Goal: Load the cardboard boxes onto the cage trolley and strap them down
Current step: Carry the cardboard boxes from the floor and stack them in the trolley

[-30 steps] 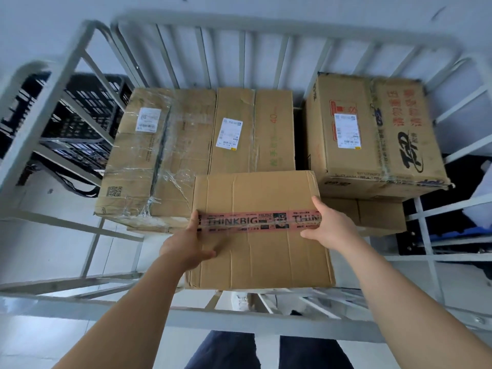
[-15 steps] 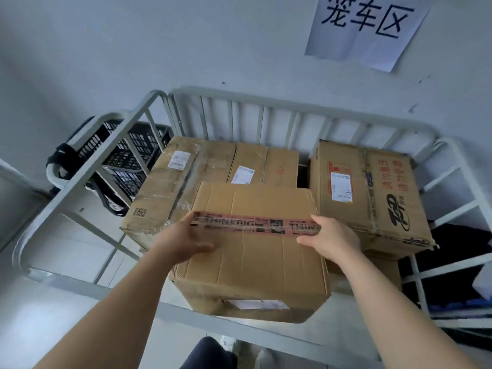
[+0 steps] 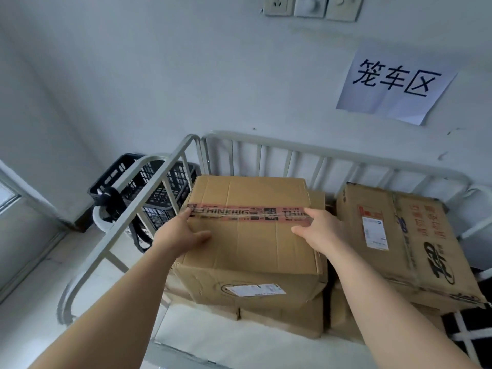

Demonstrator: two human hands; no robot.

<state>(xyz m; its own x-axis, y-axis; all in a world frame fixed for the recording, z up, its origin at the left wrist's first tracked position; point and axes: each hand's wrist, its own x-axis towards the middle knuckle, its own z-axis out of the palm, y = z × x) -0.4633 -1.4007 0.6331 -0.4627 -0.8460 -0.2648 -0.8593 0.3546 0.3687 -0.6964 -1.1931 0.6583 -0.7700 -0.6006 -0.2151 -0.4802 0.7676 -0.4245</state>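
Observation:
A brown cardboard box [image 3: 250, 243] sealed with red THINKBIG tape sits on top of lower boxes [image 3: 282, 318] inside the grey metal cage trolley [image 3: 292, 147], on its left half. My left hand [image 3: 178, 235] presses against the box's left side with the thumb lying on the top face. My right hand [image 3: 322, 233] presses the right side, thumb and forefinger on top. A second brown box [image 3: 415, 235] with a white label and red print is stacked on the trolley's right half, close beside it.
A black plastic crate [image 3: 159, 182] stands on the floor behind the trolley's left side rail [image 3: 138, 206]. The wall directly behind the trolley carries a paper sign [image 3: 394, 81] and sockets [image 3: 311, 6]. A dark object shows through the bars at the right [image 3: 479, 336].
Both hands have lifted the taped box up and forward onto the boxes at the trolley's left. My view has tilted up toward the wall.

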